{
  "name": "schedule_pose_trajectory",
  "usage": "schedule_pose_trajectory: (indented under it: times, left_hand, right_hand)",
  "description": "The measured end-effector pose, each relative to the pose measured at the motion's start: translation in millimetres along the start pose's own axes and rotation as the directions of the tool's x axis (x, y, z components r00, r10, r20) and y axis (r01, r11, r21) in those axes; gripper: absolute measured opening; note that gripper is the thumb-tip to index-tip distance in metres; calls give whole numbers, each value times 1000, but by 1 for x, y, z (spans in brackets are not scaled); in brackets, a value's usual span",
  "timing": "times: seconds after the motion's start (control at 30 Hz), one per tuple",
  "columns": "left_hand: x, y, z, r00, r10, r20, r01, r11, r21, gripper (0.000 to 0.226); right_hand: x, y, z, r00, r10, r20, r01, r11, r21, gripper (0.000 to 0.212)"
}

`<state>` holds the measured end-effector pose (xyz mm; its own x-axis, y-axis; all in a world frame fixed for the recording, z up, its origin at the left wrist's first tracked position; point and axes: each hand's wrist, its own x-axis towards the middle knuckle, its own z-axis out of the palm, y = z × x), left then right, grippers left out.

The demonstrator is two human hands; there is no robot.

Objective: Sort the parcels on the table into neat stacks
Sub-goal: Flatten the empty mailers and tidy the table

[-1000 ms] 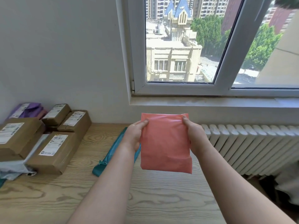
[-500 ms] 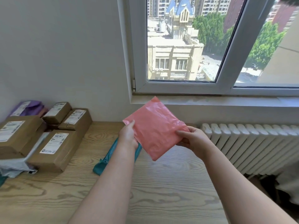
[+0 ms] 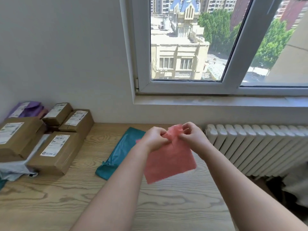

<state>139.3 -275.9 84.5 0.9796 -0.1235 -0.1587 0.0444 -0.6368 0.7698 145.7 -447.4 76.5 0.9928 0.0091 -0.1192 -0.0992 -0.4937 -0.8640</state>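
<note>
A flat pink mailer bag hangs in the air above the wooden table, tilted. My left hand and my right hand both pinch its upper edge, close together, and the plastic bunches between them. A teal mailer bag lies flat on the table just left of my left arm. Several brown cardboard parcels with white labels sit in a group at the table's left, beside a purple bag at the back and a grey bag under the boxes.
A white radiator stands right of the table under the window sill. The white wall runs along the table's back edge. The floor drops away dark at the lower right.
The pink bag was held by its side edges, then turned diagonal. Now both hands have come together at its top edge and it hangs lower, closer to the table.
</note>
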Motion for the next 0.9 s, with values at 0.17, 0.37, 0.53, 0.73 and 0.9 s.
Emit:
schedule_pose_trajectory:
  times: [0.17,0.37,0.53,0.73,0.9]
  left_hand:
    - [-6,-6,6,997,-67,-47,54,969,-241,19]
    - [-12,3,2,998,-40,52,54,957,-285,12]
    - [-15,1,-2,993,-69,94,94,950,-299,13]
    - [-14,-5,-6,988,-80,129,123,921,-370,8]
    - [-13,-8,-2,984,-109,143,165,866,-473,7]
  right_hand:
    - [-8,3,5,950,-253,-186,208,951,-230,24]
    - [-7,6,10,963,-243,-113,210,947,-244,19]
    - [-5,3,5,974,-186,-127,171,978,-121,14]
    - [1,10,-2,992,-38,-122,63,977,206,15]
    - [-1,11,-1,995,-1,-98,31,953,302,16]
